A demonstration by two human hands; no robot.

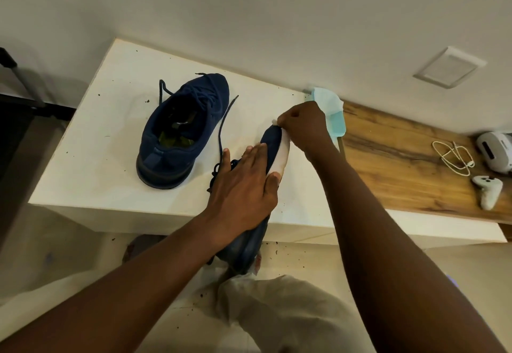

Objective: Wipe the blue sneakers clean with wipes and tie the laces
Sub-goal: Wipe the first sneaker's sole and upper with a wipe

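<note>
white desk (97,159), speckled with dirt (147,100), meets a plain wall (249,6). left hand (243,186) presses flat-fingered on a sneaker (273,142); right hand (302,125) pinches a wipe (281,156).

We can read no text, brand, number or sign anywhere. The upright blue sneaker (182,131) and the second sneaker (273,142) beside it show us no legible mark. The pale blue packet (331,111), white headset (496,150) and controller (487,189) are too blurred for lettering.
</note>
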